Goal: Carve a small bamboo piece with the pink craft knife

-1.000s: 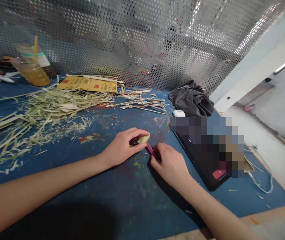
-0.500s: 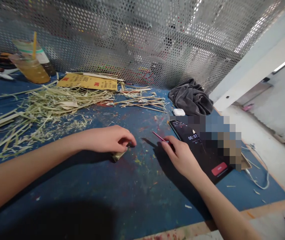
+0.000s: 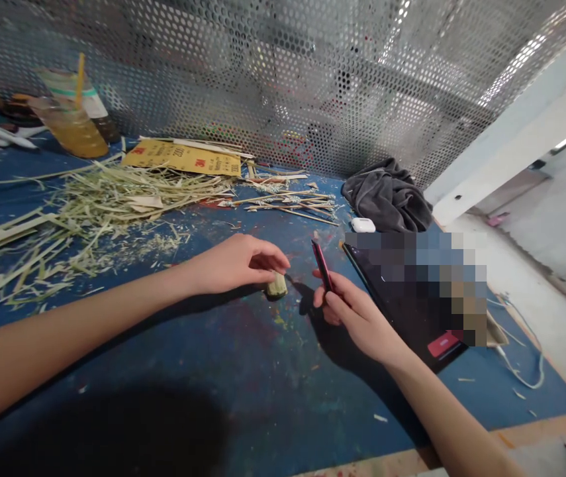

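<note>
The left hand [image 3: 230,265], its grip loosely parted, is at one short pale-green block [image 3: 277,287] on the blue-painted counter [image 3: 188,391], contact unclear. One slim magenta tool [image 3: 321,263] is clasped in the grip of the right hand [image 3: 355,311]

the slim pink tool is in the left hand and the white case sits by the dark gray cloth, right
Not quite: the head view shows the slim pink tool in the right hand, not the left hand. The white case does sit by the dark gray cloth.
</note>
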Available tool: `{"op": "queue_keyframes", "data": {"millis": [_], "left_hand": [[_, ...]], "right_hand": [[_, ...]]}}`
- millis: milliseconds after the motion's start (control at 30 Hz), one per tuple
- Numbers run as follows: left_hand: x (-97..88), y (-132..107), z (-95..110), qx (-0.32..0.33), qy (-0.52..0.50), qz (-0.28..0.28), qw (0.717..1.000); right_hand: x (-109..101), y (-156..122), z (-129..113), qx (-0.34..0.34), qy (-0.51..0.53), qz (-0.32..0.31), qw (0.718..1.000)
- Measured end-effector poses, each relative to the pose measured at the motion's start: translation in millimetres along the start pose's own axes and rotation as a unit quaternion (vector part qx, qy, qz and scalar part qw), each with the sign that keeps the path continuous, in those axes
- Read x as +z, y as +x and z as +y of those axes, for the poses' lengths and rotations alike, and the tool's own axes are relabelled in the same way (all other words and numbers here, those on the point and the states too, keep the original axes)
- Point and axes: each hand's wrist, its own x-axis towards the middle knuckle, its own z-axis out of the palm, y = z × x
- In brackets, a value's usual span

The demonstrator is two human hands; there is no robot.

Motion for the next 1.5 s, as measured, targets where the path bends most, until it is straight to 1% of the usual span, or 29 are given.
{"op": "queue_keyframes", "data": {"millis": [100,233,300,333,400,467,533,600,700,733,800,933,1133,1233,1267,1300,1333,1433,1500], "left_hand": [[-6.2,-1,4,0.014,0.014,0.01,1.0],[-10.9,-4,10,0.015,0.044,0.023,0.999],[-12.0,-5,12,0.003,0.058,0.022,0.998],[-12.4,-5,14,-0.004,0.062,0.02,0.998],[-13.0,-6,16,-0.014,0.073,0.016,0.997],[-13.3,-6,18,-0.021,0.087,0.015,0.996],[-13.0,-7,19,-0.027,0.093,0.015,0.995],[-11.8,-7,19,-0.033,0.098,0.017,0.995],[-8.3,-7,22,-0.046,0.106,0.028,0.993],[-6.8,-6,23,-0.05,0.108,0.032,0.992],[-4.0,-5,26,-0.051,0.113,0.036,0.992],[-1.3,-2,29,-0.04,0.129,0.034,0.99],[-0.2,-2,32,-0.036,0.162,0.044,0.985],[0.7,-2,32,-0.035,0.17,0.049,0.984],[0.9,-1,32,-0.037,0.17,0.05,0.983],[0.9,-1,32,-0.042,0.17,0.05,0.983],[0.9,0,32,-0.048,0.169,0.049,0.983],[0.8,1,32,-0.063,0.167,0.049,0.983],[1.0,2,32,-0.067,0.172,0.048,0.982]], "right_hand": [[-1,-4,-2,0.001,-0.04,0.007,0.999],[-4,-7,-5,0.014,-0.12,0.06,0.991],[-5,-7,-7,-0.004,-0.199,0.072,0.977],[-5,-8,-8,-0.021,-0.254,0.071,0.964],[-6,-8,-9,-0.065,-0.377,0.045,0.923],[-5,-8,-8,-0.11,-0.488,0.002,0.866],[-3,-8,-6,-0.161,-0.56,-0.029,0.812],[0,-7,-4,-0.212,-0.607,-0.037,0.765],[5,-6,-2,-0.256,-0.654,-0.048,0.71],[7,-6,-2,-0.264,-0.666,-0.054,0.695],[8,-4,-1,-0.279,-0.681,-0.059,0.675],[8,-2,1,-0.303,-0.693,-0.036,0.653],[15,3,-4,-0.296,-0.721,0.011,0.627],[18,6,-4,-0.322,-0.736,0.037,0.594],[18,7,-3,-0.326,-0.739,0.04,0.588],[18,8,-1,-0.324,-0.739,0.04,0.589],[18,8,0,-0.317,-0.736,0.038,0.597],[16,7,4,-0.289,-0.714,0.023,0.637],[16,7,5,-0.286,-0.7,0.013,0.655]]}}
